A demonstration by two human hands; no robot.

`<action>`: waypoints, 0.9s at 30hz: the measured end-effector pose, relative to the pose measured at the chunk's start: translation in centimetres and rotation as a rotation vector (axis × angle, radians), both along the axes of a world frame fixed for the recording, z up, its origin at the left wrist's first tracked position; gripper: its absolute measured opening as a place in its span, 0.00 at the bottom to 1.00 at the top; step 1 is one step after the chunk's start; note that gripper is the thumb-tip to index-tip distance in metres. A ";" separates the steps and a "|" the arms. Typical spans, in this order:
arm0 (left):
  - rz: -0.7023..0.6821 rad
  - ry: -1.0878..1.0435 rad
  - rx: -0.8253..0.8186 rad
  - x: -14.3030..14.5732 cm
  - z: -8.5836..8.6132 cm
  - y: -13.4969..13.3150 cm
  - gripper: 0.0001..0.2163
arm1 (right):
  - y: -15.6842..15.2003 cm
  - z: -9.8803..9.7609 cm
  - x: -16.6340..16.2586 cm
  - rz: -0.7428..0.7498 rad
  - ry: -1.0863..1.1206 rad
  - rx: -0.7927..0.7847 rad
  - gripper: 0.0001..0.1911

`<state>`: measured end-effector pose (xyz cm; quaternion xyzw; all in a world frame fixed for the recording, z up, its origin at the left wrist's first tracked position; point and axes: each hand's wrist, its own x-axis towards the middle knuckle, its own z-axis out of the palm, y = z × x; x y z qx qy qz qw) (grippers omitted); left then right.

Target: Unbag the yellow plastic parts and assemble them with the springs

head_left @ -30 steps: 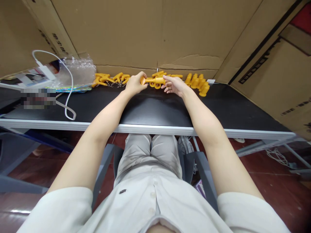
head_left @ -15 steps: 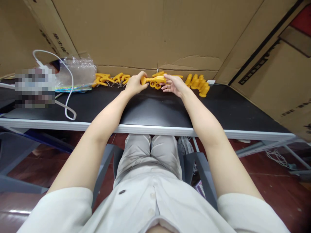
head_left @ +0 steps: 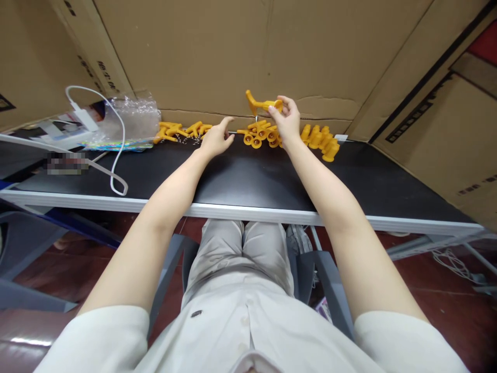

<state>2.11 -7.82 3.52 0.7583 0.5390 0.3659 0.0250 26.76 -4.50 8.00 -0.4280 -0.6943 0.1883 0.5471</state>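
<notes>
My right hand (head_left: pixel 287 122) pinches an orange plastic T-handled piece (head_left: pixel 264 104) by its round, flared end. The piece is raised above the table's back part, its crossbar pointing left. Under it lies a cluster of orange pieces (head_left: pixel 256 142) with round hollow ends facing me. My left hand (head_left: pixel 218 137) is open and holds nothing, thumb and index finger apart, just left of that cluster. Beyond its knuckles, to the left, are orange forked pieces (head_left: pixel 171 129) with small dark metal chains or springs. Right of my right hand, several ribbed orange pieces (head_left: pixel 320 139) stand grouped together.
A cardboard wall (head_left: pixel 217 57) rises directly behind the black tabletop (head_left: pixel 248 181). At the left are a clear plastic bag (head_left: pixel 134 116), a white cable (head_left: pixel 123 129) and coloured packets. A metal edge (head_left: pixel 252 211) runs along the table's front.
Both hands were holding an orange piece level between them. My left hand has let go, while my right hand now holds a piece higher up, turned with its crossbar to the left.
</notes>
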 end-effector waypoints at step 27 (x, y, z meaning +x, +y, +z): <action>0.011 0.070 -0.057 0.8 0.1 -0.5 0.22 | 1.4 -3.8 -2.9 -0.207 -0.873 -0.083 0.28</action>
